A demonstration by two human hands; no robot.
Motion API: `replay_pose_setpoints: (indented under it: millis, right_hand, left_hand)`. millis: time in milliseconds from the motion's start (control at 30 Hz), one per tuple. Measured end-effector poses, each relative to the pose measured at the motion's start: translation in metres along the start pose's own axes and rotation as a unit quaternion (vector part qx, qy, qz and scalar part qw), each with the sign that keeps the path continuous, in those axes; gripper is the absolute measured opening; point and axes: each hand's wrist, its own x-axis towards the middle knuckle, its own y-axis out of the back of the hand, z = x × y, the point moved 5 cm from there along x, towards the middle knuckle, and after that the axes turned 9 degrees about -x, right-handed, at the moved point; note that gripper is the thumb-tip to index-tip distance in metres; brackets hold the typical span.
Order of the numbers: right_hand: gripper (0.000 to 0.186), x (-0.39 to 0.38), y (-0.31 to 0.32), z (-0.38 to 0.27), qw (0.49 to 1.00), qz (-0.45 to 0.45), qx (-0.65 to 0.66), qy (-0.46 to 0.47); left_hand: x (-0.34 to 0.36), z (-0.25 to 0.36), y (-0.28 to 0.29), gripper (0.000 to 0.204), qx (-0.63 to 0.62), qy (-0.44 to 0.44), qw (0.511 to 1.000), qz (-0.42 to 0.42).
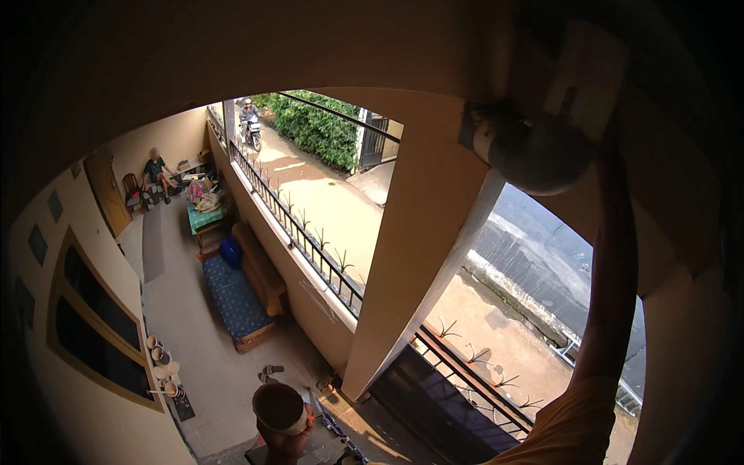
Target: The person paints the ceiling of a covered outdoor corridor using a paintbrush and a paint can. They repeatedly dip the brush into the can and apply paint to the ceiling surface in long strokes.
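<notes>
The head view shows the left hand [290,445], its fingers curled around a round container [279,406] at the lower edge, likely keeping it steady while the right arm [612,302] stretches overhead; I cannot tell whether the right fingers, lost in shadow, grip anything.

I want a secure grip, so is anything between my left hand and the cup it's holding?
Nothing visible: your left hand touches the cup directly, though part of the grip is hidden beneath it.

The brown container [277,406] partly hides the left hand [291,445].
</notes>
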Motion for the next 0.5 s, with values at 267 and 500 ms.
replay_pose_setpoints:
  millis: [267,500]
  right_hand:
    - [0.052,-0.005,-0.014,0.002,1.000,-0.007,-0.022,0.001]
    - [0.052,-0.014,-0.029,0.004,0.999,0.000,-0.041,-0.001]
  left_hand:
    - [0.009,-0.004,0.008,0.057,0.012,0.010,1.000,-0.022]
    - [0.001,0.005,0.008,0.055,-0.008,-0.014,1.000,-0.013]
